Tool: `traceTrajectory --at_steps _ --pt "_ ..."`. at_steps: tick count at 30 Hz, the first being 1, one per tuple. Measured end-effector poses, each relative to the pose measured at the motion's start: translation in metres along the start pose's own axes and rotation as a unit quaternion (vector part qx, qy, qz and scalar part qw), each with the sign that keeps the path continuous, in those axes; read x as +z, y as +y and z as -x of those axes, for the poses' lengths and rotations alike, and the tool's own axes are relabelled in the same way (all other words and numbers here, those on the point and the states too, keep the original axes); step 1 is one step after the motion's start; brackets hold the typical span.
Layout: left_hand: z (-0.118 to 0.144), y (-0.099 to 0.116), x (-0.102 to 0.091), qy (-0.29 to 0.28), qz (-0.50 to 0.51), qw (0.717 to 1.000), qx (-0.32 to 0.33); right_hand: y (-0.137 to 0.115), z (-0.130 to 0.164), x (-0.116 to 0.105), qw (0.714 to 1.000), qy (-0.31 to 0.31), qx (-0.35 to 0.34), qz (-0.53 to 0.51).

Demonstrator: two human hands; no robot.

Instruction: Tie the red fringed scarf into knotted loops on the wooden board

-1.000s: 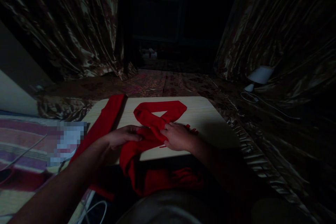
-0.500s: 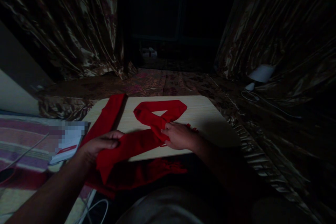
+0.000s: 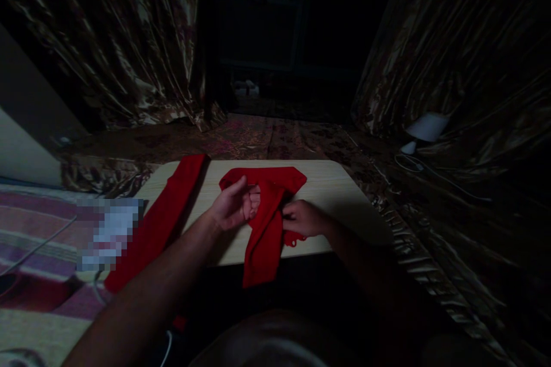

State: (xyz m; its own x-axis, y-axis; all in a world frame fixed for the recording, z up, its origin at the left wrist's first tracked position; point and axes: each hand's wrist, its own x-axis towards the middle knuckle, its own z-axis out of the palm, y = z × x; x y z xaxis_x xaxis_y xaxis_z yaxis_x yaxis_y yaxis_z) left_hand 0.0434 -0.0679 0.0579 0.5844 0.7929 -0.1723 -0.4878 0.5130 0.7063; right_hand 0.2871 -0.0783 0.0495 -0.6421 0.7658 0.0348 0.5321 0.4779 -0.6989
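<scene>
A long red scarf (image 3: 264, 229) lies looped on a small light wooden table (image 3: 336, 183). My left hand (image 3: 235, 206) is lifted over the loop and grips a fold of the scarf, whose end hangs down past the table's near edge. My right hand (image 3: 301, 219) presses the scarf's crossing against the tabletop, just right of the hanging part. Another stretch of the red scarf (image 3: 167, 212) runs diagonally along the table's left side and drops off toward me.
Shiny patterned curtains (image 3: 107, 51) hang left and right, with a dark opening between. A white lamp (image 3: 424, 129) with a cord sits at the right. A striped cloth (image 3: 38, 223) and a blurred white item (image 3: 107, 232) lie at the left.
My left hand carried the scarf's end from the table's left near corner up over the loop at the middle. The right hand stayed pressing on the crossing, shifting slightly right.
</scene>
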Motion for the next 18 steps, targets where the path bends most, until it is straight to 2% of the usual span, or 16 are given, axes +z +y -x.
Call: traceTrajectory --at_steps 3,5,6,9,10,11,12,15,16,18 --pt "-0.021 -0.007 -0.006 -0.009 0.032 0.999 -0.038 0.005 0.008 0.006 0.987 0.020 0.006 -0.160" --pt "-0.028 -0.012 -0.007 -0.013 0.030 0.998 -0.054 0.003 0.009 0.015 0.975 0.044 0.025 -0.215" --pt "-0.029 -0.014 -0.007 -0.015 0.024 0.998 -0.059 0.002 0.008 0.021 0.972 0.084 0.045 -0.213" --pt "-0.031 -0.017 -0.004 -0.010 -0.002 0.998 -0.069 -0.004 0.002 0.032 0.944 0.286 0.124 -0.108" --pt "-0.031 -0.017 -0.003 -0.005 -0.010 0.997 -0.072 -0.006 0.001 0.034 0.930 0.333 0.144 -0.061" --pt "-0.032 -0.018 -0.003 0.001 -0.017 0.997 -0.076 -0.008 0.001 0.034 0.923 0.352 0.154 -0.020" --pt "-0.032 -0.018 -0.003 0.008 -0.022 0.997 -0.080 -0.011 0.003 0.034 0.927 0.342 0.153 0.015" --pt "-0.036 -0.017 -0.004 0.020 -0.033 0.995 -0.088 -0.022 0.013 0.031 0.962 0.226 0.092 0.121" --pt "-0.037 -0.017 -0.004 0.020 -0.033 0.995 -0.092 -0.025 0.016 0.031 0.966 0.195 0.059 0.163" --pt "-0.039 -0.017 -0.005 0.011 -0.029 0.994 -0.101 -0.032 0.021 0.031 0.955 0.166 -0.007 0.246"
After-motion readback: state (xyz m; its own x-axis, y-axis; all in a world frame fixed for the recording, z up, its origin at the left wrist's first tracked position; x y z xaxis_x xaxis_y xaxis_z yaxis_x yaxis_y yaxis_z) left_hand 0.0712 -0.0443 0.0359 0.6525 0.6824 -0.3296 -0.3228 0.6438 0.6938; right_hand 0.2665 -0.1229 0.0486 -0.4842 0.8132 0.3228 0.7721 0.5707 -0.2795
